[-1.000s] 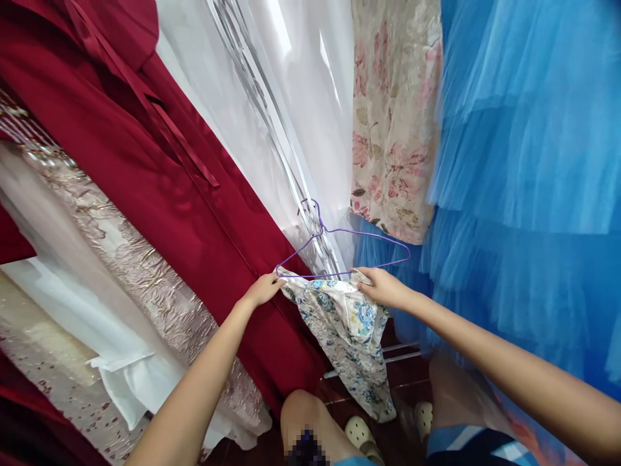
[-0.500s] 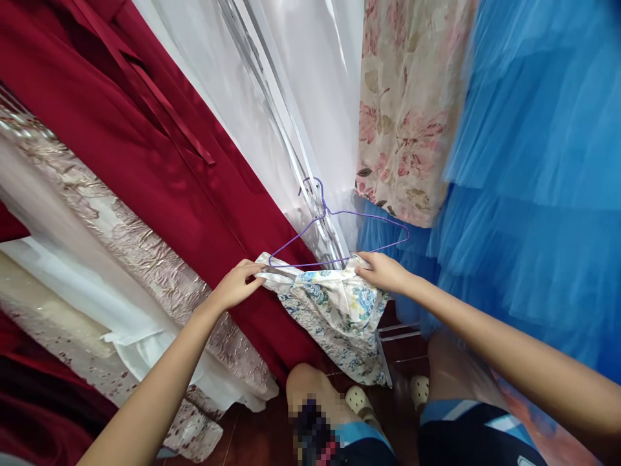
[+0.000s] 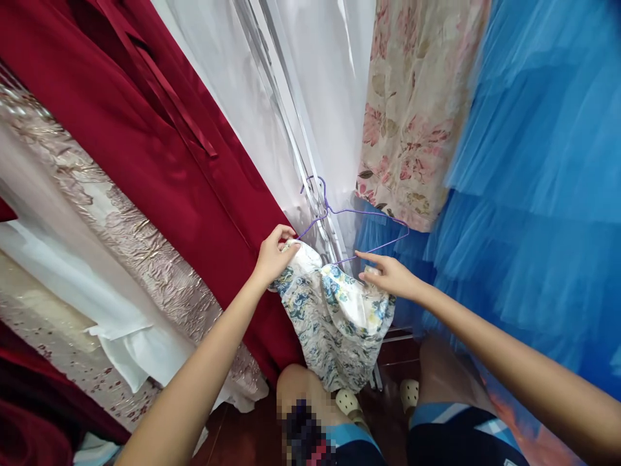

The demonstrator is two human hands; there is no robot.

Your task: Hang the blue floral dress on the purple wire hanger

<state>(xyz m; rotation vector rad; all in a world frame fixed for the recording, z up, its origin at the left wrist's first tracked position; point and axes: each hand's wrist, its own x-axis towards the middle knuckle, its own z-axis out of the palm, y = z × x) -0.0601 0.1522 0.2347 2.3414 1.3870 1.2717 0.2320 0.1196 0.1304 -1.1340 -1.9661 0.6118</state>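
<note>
A purple wire hanger (image 3: 369, 212) hangs by its hook on a white metal rack post. The garment is a white dress or top with blue and yellow flowers (image 3: 334, 323). Its left shoulder lies over the hanger's left end, where my left hand (image 3: 276, 255) pinches the cloth. Lower right, my right hand (image 3: 388, 275) grips the other shoulder edge between thumb and fingers, its index finger stretched to the hanger's bottom bar. That shoulder sits below the bar, off the hanger's right arm, which is bare.
A long dark red gown (image 3: 194, 194) and an embossed pink-gold one (image 3: 121, 213) hang at left. White cloth hangs behind the rack post (image 3: 286, 97). On the right are a pink floral dress (image 3: 407, 129) and blue tulle (image 3: 528, 162). My legs and cream clogs (image 3: 348, 401) are below.
My left hand has moved up and right, bringing the garment's left shoulder over the hanger's end. My right hand has shifted slightly, its index finger now extended. The neckline hangs looser.
</note>
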